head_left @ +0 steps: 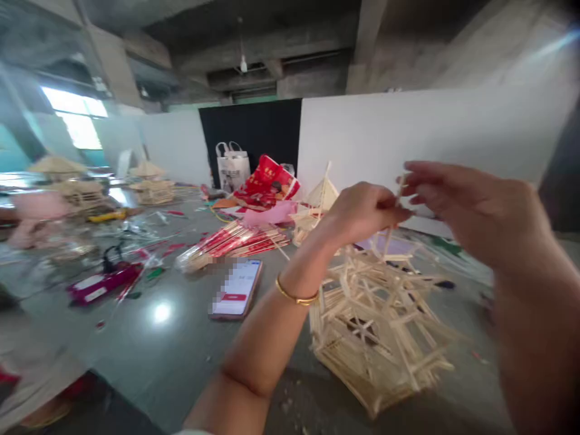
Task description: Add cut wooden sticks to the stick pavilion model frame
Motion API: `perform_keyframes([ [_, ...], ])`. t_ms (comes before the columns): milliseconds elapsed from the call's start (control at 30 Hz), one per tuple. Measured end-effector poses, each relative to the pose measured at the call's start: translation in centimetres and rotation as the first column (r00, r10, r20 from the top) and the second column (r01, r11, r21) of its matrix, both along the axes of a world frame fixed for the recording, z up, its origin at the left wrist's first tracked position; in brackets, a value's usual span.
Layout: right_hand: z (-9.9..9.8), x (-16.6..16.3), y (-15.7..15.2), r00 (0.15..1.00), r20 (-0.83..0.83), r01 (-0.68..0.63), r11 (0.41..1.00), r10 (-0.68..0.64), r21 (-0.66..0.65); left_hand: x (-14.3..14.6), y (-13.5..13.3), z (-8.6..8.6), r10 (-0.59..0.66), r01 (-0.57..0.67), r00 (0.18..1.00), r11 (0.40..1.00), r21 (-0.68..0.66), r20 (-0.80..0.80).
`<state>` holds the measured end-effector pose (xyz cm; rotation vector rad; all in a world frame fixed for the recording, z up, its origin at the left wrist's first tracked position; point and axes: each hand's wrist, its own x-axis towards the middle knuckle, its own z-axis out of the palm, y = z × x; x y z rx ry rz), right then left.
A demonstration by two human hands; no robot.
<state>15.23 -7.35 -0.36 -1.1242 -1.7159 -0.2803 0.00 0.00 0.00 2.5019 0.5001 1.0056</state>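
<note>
My left hand [365, 205], with a gold bangle on its wrist, is closed in a pinch around a thin wooden stick [401, 186] above the model. At the stick's upper tip, my right hand [480, 208] has its fingers stretched out with a gap between them; blur hides whether they touch it. Below both hands stands a many-sided model frame of pale wooden sticks [367, 362], with spoke-like pieces inside it. Part of the frame's top is covered by my left hand and forearm.
A phone [235, 290] with a lit screen lies left of my forearm. Beyond it are red-and-white packs of sticks [235, 241], a red bag [267, 184] and a white tote bag [232, 169]. A purple item [104, 282] and finished-looking stick houses [151, 184] stand at left.
</note>
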Motion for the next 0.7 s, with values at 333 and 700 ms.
perform_keyframes([
  [333,-0.1,0.46,0.28,0.992,0.013,-0.124,0.992,0.124,-0.016,-0.12,0.61,-0.85,-0.033,0.036,0.999,0.997,-0.073,0.04],
  [700,-0.36,0.29,0.3,0.998,-0.063,-0.022,1.0,0.022,-0.001,-0.37,-0.14,-0.1,0.007,-0.007,1.0,1.0,0.0,-0.004],
])
